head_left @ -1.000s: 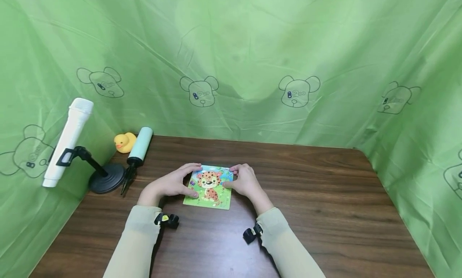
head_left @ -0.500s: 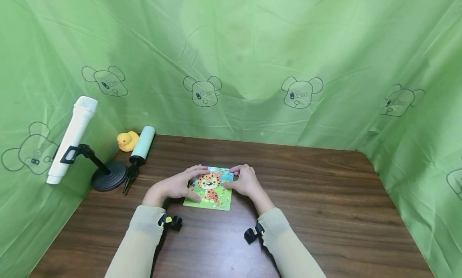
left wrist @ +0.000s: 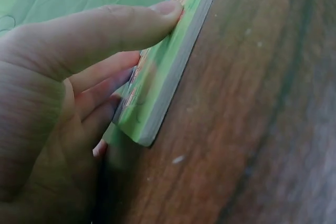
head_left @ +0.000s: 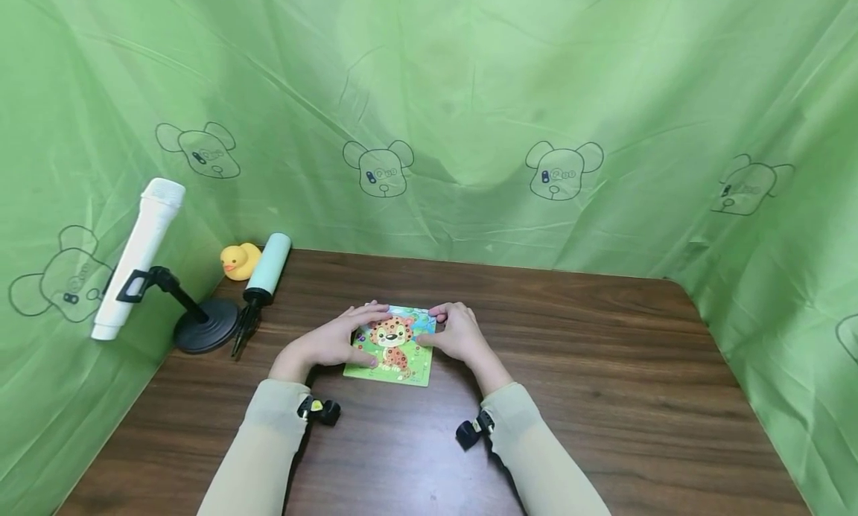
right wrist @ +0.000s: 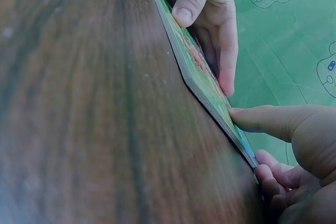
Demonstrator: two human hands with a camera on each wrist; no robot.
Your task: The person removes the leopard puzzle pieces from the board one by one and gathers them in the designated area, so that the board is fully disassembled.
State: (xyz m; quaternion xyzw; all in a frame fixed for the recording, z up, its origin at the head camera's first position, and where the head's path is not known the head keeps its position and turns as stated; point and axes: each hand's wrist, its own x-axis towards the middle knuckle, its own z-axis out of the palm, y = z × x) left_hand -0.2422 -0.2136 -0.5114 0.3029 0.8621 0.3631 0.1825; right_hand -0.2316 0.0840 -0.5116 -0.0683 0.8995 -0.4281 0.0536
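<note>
A small square jigsaw puzzle point(head_left: 405, 361) with a cartoon leopard on green and blue lies on the wooden table. Faint curved seams and a thick grey edge show on the puzzle point(left wrist: 178, 61) in the left wrist view. My left hand point(head_left: 328, 342) lies over its left side, thumb on the face and the other fingers stretched across the far left corner. At the far right corner, my right hand point(head_left: 459, 335) pinches the board, with the thumb point(right wrist: 262, 119) on top and the other fingers curled at the edge.
At the left stands a white microphone point(head_left: 139, 259) on a black stand with a round base point(head_left: 206, 326). Beside it are a yellow rubber duck point(head_left: 240, 261) and a light-blue and black hand pump point(head_left: 269, 264). A green curtain point(head_left: 469, 166) surrounds the brown table point(head_left: 590, 367).
My left hand has shifted right, its fingers reaching farther over the puzzle's top left. The right hand keeps its hold on the far right corner. The head view has turned slightly left.
</note>
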